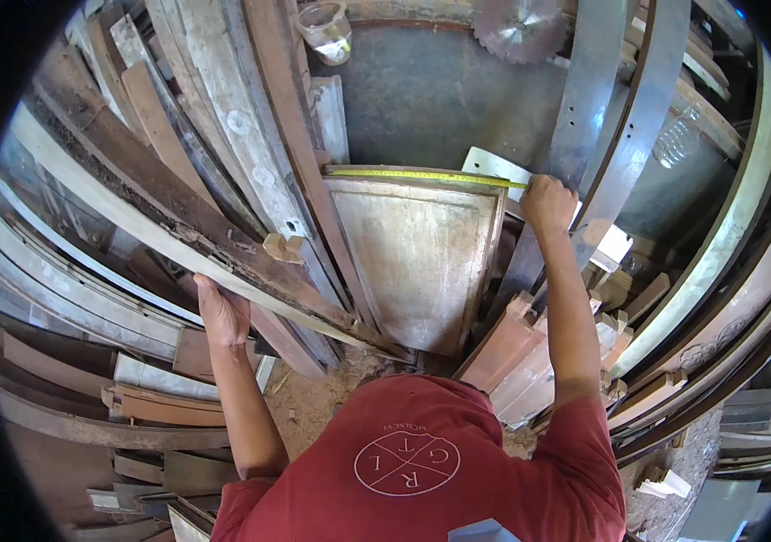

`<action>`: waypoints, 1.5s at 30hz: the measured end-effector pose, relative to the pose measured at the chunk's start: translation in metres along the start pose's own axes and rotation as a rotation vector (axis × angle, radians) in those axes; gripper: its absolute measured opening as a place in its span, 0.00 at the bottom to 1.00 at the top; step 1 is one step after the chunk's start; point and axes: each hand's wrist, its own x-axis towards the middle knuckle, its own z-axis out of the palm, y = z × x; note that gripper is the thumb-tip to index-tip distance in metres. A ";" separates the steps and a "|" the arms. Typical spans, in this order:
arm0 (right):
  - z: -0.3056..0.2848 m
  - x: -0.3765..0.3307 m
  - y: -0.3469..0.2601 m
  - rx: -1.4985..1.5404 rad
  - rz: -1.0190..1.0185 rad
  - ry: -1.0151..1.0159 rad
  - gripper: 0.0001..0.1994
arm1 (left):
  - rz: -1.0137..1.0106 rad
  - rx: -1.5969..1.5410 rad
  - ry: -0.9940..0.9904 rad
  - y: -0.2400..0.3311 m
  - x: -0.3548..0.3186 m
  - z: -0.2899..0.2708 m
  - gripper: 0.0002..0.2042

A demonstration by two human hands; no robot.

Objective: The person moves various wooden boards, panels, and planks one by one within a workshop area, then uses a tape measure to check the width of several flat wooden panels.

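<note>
A yellow tape measure (422,174) runs straight along the far edge of a pale wooden panel (413,257) with a raised frame. My right hand (548,204) is closed around the tape at the panel's far right corner, and the tape's case does not show. At the tape's left end, the blade meets the panel's far left corner. My left hand (224,313) grips the near edge of a long, rough wooden board (146,226), thumb up against it; its other fingers are hidden. A white flat piece (494,166) lies just beyond the tape.
Long planks (250,117) lean on the left. Dark metal-like strips (589,99) and curved boards (719,217) stand on the right. A circular saw blade (521,29) and a clear plastic cup (325,32) lie at the far side. Reddish timbers (507,348) with cut ends are near my right forearm.
</note>
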 end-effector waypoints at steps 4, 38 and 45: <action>-0.001 -0.002 0.001 -0.003 0.000 -0.004 0.09 | -0.013 0.021 -0.018 -0.001 0.002 -0.004 0.34; -0.087 -0.134 -0.131 1.285 -0.256 -0.308 0.25 | -0.042 0.214 -0.158 -0.041 0.018 0.082 0.23; -0.138 -0.109 -0.161 1.249 -0.224 -0.327 0.24 | 0.167 0.996 -0.153 -0.053 -0.003 0.118 0.33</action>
